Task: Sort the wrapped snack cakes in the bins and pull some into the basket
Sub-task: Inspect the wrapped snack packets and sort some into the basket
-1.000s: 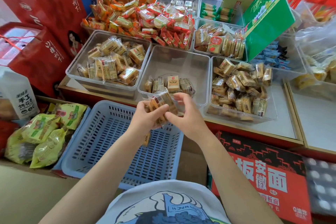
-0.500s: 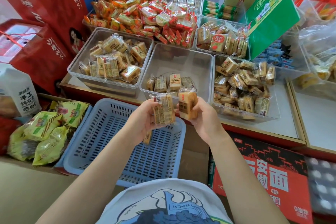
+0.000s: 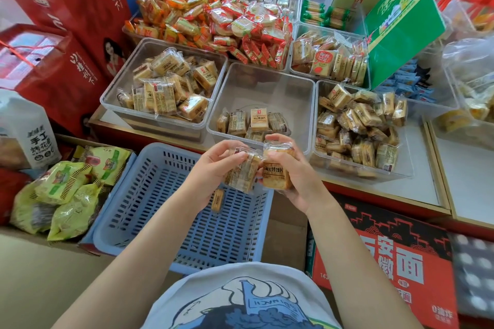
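Both grips were closed on wrapped snack cakes above the blue basket (image 3: 149,211): the left hand (image 3: 213,168) held one cake (image 3: 242,172), the right hand (image 3: 296,173) held another cake (image 3: 275,172), the two touching. One loose cake (image 3: 217,200) lay inside the basket. Just behind the basket, on the tabletop (image 3: 417,168), the middle clear bin (image 3: 267,83) held a few more cakes.

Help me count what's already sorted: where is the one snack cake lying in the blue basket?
In the head view, the snack cake lies on the blue basket floor toward its far right side, just under the left hand.
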{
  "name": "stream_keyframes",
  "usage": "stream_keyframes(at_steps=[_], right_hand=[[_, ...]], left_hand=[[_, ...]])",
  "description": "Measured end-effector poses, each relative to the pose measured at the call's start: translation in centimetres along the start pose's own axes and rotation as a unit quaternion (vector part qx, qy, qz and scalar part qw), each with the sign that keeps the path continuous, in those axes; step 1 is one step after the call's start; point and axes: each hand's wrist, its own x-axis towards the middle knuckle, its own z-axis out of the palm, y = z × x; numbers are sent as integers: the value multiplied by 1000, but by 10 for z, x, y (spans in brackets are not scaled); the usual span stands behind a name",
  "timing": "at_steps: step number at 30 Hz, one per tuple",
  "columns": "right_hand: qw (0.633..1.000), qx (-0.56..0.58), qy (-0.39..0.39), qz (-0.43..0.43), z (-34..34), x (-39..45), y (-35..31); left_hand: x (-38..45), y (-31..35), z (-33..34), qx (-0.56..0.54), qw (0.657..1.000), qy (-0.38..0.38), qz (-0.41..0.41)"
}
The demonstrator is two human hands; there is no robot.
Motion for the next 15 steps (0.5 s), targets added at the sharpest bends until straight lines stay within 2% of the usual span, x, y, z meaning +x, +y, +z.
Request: stream_keyframes(at_steps=[4,7,9,11,15], right_hand=[[1000,-30,-10,-3,0,-1,2],[1000,-21,-2,11,0,-1,2],[1000,-2,9,26,1,1,0],[999,24,19,30,-1,5,1],[995,94,16,39,-2,7,2]], left_hand=[[-2,2,1,48,999,2,13],[-3,5,9,55,997,32,-45],[-1,5,13,-26,988,78,-131],[2,8,14,-133,970,81,-187],[7,6,11,-301,935,-39,-184]])
